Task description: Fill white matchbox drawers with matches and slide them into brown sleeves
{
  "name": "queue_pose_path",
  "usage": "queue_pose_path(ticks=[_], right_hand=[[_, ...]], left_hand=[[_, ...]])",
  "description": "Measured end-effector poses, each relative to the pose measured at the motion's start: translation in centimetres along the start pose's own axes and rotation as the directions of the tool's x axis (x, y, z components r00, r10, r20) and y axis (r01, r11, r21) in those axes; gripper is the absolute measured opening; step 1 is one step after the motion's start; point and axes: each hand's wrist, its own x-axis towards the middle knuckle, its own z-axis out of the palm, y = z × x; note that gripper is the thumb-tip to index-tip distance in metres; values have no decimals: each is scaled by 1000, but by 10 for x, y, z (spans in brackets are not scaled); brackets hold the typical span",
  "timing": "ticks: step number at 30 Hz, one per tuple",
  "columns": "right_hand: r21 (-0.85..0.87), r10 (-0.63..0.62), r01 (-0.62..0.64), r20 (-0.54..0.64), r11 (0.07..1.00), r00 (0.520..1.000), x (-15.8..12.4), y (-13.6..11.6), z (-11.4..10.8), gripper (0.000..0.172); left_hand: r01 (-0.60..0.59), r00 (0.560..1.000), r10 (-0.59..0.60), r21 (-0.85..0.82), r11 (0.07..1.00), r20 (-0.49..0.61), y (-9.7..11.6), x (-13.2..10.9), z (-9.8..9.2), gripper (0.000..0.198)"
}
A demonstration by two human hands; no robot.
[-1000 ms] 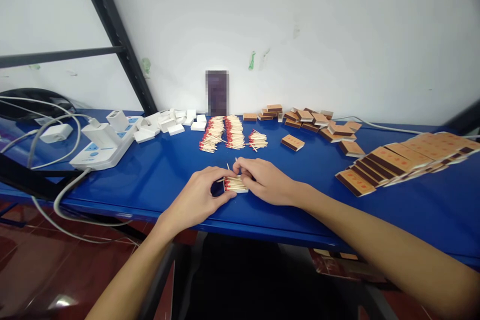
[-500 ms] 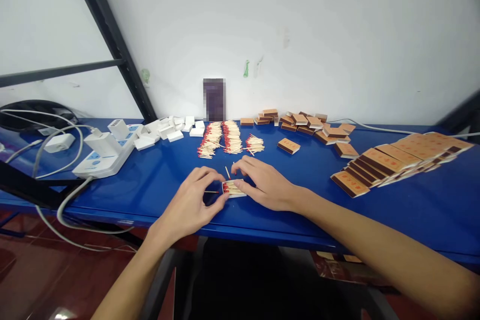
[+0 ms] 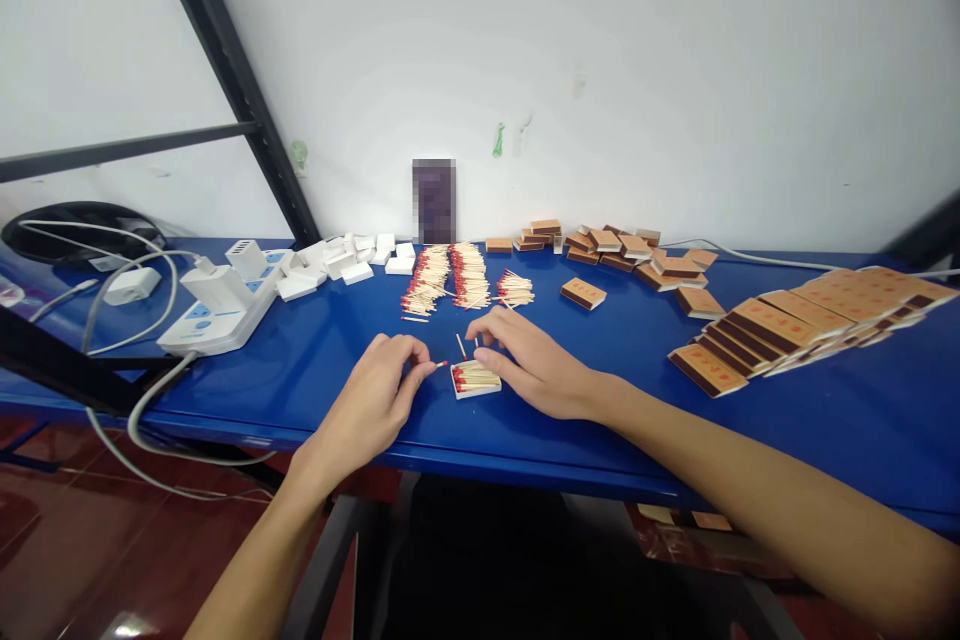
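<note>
Near the middle of the blue surface's [image 3: 585,440] front edge sits a white tray [image 3: 480,394] of matches. Just left of it, the left hand [image 3: 375,392] pinches a match [image 3: 441,365]; the right hand [image 3: 536,367] curls at its right end, its grip impossible to tell. A loose match [image 3: 461,348] lies just behind. Overlapping matchboxes [image 3: 787,320] crowd the surface's right end, a power strip [image 3: 240,322] the left. Three match piles [image 3: 471,277] lie between tray and back edge, where white boxes [image 3: 356,273] and scattered matchboxes [image 3: 636,247] sit.
</note>
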Motion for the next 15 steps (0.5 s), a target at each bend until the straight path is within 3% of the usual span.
queue_pose_path(ticks=[3, 8, 12, 15], right_hand=[[75, -13, 19, -89, 997, 996, 0, -2, -2, 17], [293, 75, -39, -110, 955, 991, 2, -16, 0, 16], [340, 115, -54, -161, 939, 980, 4, -21, 3, 14], [271, 78, -16, -216, 962, 973, 4, -16, 1, 14]], left_hand=[[41, 994, -61, -206, 978, -89, 8, 1, 5, 14], [-5, 981, -88, -476, 879, -172, 24, 3, 19, 8], [-30, 976, -92, -537, 843, -199, 27, 5, 26, 7], [-20, 979, -75, -451, 892, -192, 23, 4, 23, 12]])
